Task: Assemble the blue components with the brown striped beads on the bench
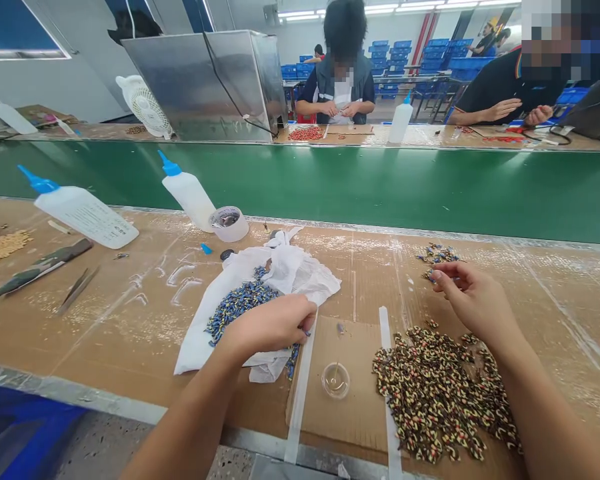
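Note:
My left hand [275,321] is closed in a pinch over the right edge of a white plastic bag [200,333]. On the bag lies a heap of small blue-and-yellow pieces [240,303]. A speck of blue shows by the left fingertips, but what they hold is unclear. My right hand [473,297] has thumb and forefinger pinched beside a small cluster of mixed-colour pieces [437,253]; anything between them is hidden. Below that hand spreads a large pile of dark brown, cream and red pieces [440,393]. Between the piles, a small clear cup [335,380] with a thin stick stands on cardboard [345,420].
Two white squeeze bottles [87,217] with blue tips, a tape roll [229,224], tweezers [79,290] and a camouflage-patterned tool [45,267] lie to the left. Beyond runs a green conveyor belt [300,180]. Two people [337,87] work across it.

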The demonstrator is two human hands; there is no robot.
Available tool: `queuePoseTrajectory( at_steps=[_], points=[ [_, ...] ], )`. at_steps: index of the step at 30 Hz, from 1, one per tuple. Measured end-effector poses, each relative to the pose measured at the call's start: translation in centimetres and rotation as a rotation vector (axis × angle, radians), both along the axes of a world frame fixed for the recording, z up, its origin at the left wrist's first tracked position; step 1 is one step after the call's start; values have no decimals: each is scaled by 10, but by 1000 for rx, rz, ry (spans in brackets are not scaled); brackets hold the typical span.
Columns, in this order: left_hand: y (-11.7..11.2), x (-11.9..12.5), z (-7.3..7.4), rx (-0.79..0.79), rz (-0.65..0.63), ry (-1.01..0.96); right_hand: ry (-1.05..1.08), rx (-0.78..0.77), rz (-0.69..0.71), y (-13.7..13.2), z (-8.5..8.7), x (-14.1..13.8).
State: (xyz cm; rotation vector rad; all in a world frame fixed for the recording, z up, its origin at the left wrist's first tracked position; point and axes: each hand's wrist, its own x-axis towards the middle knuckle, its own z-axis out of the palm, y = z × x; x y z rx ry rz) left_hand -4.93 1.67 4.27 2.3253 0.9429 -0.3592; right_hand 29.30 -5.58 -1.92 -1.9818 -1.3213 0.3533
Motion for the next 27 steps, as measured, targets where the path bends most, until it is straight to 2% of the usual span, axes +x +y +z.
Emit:
queuePoseTrajectory(
  at_steps=[4,7,9,13,16,20,27],
  points=[
    [6,-2,1,44,77,-71,35,-9,47,0,-3,-2],
    [8,5,1,78,119,-218,65,0,82,0,-2,-8],
    [8,13,-1,37,118,-326,134,9,123,-1,2,-17],
    [6,29,-9,-63,84,-471,375,8,318,-7,15,-45],
    [5,36,-17,-83,77,-526,478,-73,494,-15,23,-69],
    [0,41,-26,-30,86,-540,499,-173,666,-23,25,-93],
    [-8,51,-32,-49,123,-561,485,-252,815,-33,21,-117]
  ],
)
